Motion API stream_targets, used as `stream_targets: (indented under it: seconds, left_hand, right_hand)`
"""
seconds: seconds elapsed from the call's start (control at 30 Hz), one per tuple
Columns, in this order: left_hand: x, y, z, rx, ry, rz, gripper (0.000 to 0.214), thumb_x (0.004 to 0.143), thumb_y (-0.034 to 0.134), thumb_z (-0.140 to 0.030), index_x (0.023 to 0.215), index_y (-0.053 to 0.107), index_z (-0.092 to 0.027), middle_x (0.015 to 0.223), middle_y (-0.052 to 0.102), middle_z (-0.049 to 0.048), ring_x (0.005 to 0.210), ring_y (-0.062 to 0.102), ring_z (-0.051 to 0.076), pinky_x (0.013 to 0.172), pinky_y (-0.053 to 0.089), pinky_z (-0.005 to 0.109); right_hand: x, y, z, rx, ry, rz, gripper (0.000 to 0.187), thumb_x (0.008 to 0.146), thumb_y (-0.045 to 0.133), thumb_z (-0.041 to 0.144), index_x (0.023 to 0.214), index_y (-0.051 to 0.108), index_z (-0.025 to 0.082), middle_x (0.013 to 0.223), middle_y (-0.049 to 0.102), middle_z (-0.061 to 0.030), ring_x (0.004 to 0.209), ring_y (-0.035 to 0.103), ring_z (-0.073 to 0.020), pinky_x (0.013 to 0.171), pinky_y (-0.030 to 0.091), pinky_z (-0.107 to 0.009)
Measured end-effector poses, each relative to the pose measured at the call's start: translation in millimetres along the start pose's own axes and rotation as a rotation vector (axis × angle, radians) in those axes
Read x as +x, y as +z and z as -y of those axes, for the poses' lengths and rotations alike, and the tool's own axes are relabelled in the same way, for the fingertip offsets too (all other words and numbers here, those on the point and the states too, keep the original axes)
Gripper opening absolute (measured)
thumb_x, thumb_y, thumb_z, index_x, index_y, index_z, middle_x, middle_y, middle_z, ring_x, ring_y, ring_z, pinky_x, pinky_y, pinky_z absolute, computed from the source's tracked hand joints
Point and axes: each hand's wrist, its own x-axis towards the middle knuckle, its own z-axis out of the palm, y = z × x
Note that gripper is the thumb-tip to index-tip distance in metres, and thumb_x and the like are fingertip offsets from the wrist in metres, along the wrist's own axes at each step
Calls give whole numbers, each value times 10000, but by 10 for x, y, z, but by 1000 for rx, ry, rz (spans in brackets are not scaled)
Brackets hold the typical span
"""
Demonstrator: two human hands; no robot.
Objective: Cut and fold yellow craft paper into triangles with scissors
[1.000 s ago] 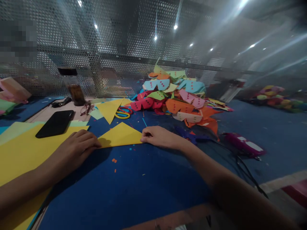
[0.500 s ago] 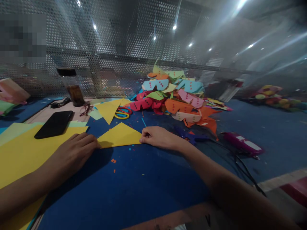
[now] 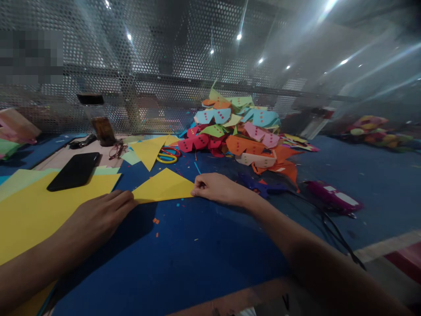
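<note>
A yellow folded sheet of paper (image 3: 164, 186) lies on the blue table as a wide triangle, its peak pointing away from me and its long edge facing me. At its left corner is my left hand (image 3: 107, 215), fingers together and bent down over the tip; the thumb is hidden. My right hand (image 3: 212, 188) is curled closed, with thumb and forefinger pinching the right corner. Just beyond the paper are scissors with yellow and red handles (image 3: 167, 160), partly under another yellow paper piece (image 3: 149, 151).
Stacked yellow sheets (image 3: 26, 215) bear a black phone (image 3: 75, 171). Behind stand a bottle of dark liquid (image 3: 101, 125) and a heap of colourful folded papers (image 3: 240, 131). A blue glue gun (image 3: 263, 188) with a cord and a purple case (image 3: 332, 197) lie at right.
My left hand has lowered and flattened slightly at the left corner, its fingers shifting a little left. The right hand and the folded paper look nearly unchanged.
</note>
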Motion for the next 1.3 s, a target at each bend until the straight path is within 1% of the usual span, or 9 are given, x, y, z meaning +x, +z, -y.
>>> stream_targets:
  seconds: [0.1, 0.17, 0.23, 0.33, 0.47, 0.87, 1.03, 1.17, 1.3]
  left_hand:
    - [-2, 2, -13, 57, 34, -12, 393, 904, 353, -70, 1001, 713, -194, 956, 701, 112, 799, 659, 256, 658, 544, 372]
    - [4, 3, -18, 70, 32, -20, 372, 931, 359, -104, 1006, 711, -199, 910, 691, 103, 805, 657, 256, 664, 537, 366]
    - [16, -2, -24, 53, 22, -21, 360, 947, 379, -142, 1085, 702, -219, 892, 684, 86, 788, 652, 243, 644, 519, 346]
    - [34, -17, -36, 4, 9, -20, 411, 935, 402, -145, 1233, 664, -255, 874, 666, 63, 724, 629, 212, 584, 469, 313]
    - [41, -24, -37, -17, -10, 0, 423, 957, 396, -169, 1276, 653, -278, 875, 644, 56, 678, 599, 191, 542, 418, 295]
    - [44, -15, -65, 20, -6, 31, 402, 1030, 344, -250, 1284, 657, -259, 952, 639, 65, 734, 601, 194, 597, 457, 300]
    - [46, -2, -57, 71, -24, 85, 375, 1043, 386, -244, 1333, 621, -284, 1015, 648, 62, 818, 620, 186, 658, 472, 295]
    - [72, -9, -58, 53, -2, 43, 388, 1061, 352, -324, 1321, 637, -280, 972, 651, 54, 771, 624, 184, 651, 467, 307]
    - [94, -35, -80, 30, -4, 26, 408, 1066, 345, -380, 1380, 594, -305, 960, 646, 46, 781, 626, 191, 673, 463, 319]
  right_hand:
    - [1, 1, 0, -1, -6, -3, 199, 880, 664, 386, 913, 715, 197, 953, 754, -45, 829, 660, -183, 619, 351, -258]
    - [2, 3, -4, 2, -7, -3, 203, 880, 663, 392, 911, 715, 198, 945, 753, -44, 826, 658, -183, 614, 347, -259]
    - [6, 3, -9, -7, 3, -4, 211, 872, 668, 405, 904, 712, 201, 928, 751, -42, 816, 654, -184, 606, 340, -260]
    - [11, 1, -16, -23, 17, -6, 218, 860, 675, 419, 893, 707, 205, 912, 747, -40, 804, 649, -186, 603, 336, -262]
    - [13, -5, -16, -25, 16, 3, 214, 863, 675, 414, 899, 705, 205, 916, 745, -43, 805, 648, -186, 606, 340, -266]
    - [4, -28, -30, -31, 21, 29, 237, 868, 658, 426, 918, 699, 198, 931, 739, -40, 812, 640, -177, 608, 328, -257]
    - [3, -36, -43, -40, 13, 33, 231, 869, 655, 423, 918, 697, 202, 920, 736, -31, 799, 633, -171, 601, 312, -251]
    - [-18, -60, -26, -38, 25, 41, 220, 872, 654, 409, 916, 697, 198, 938, 734, -33, 807, 630, -167, 603, 311, -248]
    - [-25, -73, -24, -29, 27, 52, 218, 872, 645, 402, 922, 699, 197, 945, 730, -41, 808, 622, -168, 608, 316, -253]
